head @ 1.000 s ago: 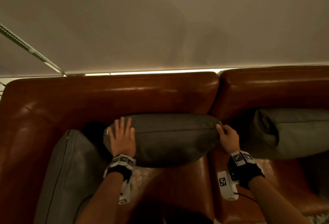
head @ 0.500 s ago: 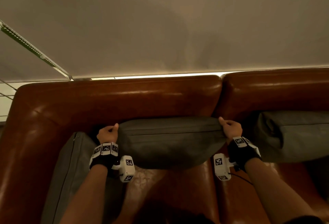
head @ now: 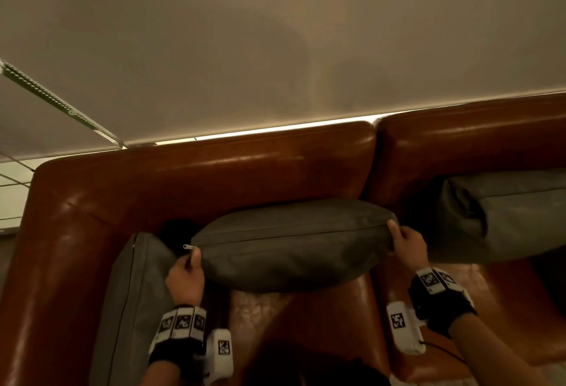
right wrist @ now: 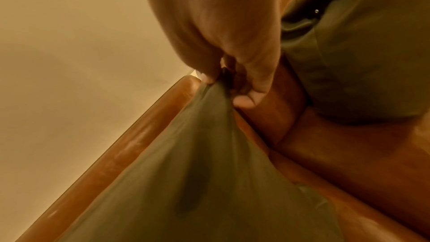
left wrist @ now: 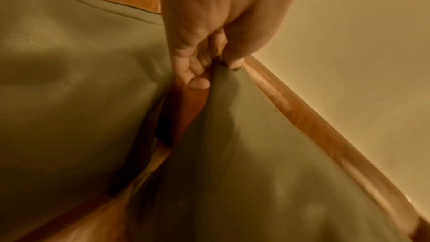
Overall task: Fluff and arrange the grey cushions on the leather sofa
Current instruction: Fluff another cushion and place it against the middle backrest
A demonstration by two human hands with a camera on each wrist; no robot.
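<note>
A plump grey cushion (head: 291, 244) stands on the brown leather sofa (head: 214, 177), leaning against the backrest. My left hand (head: 186, 272) pinches its left corner by the metal zip pull (head: 187, 246); in the left wrist view the thumb and fingers (left wrist: 197, 78) clamp the grey fabric (left wrist: 244, 154). My right hand (head: 404, 241) grips the right corner, and the right wrist view has the cushion fabric (right wrist: 204, 154) bunched between thumb and fingers (right wrist: 244, 98). A second grey cushion (head: 134, 309) leans on the left armrest. A third grey cushion (head: 502, 217) sits to the right.
A plain beige wall (head: 275, 48) rises behind the sofa back. A thin rail or cord (head: 61, 103) runs diagonally at the upper left. The seam between two sofa sections (head: 372, 171) lies just behind the held cushion's right end.
My left hand left the cushion's front face, where it lay flat, and now pinches the left corner. The cushion stands higher against the backrest and tilts up to the right.
</note>
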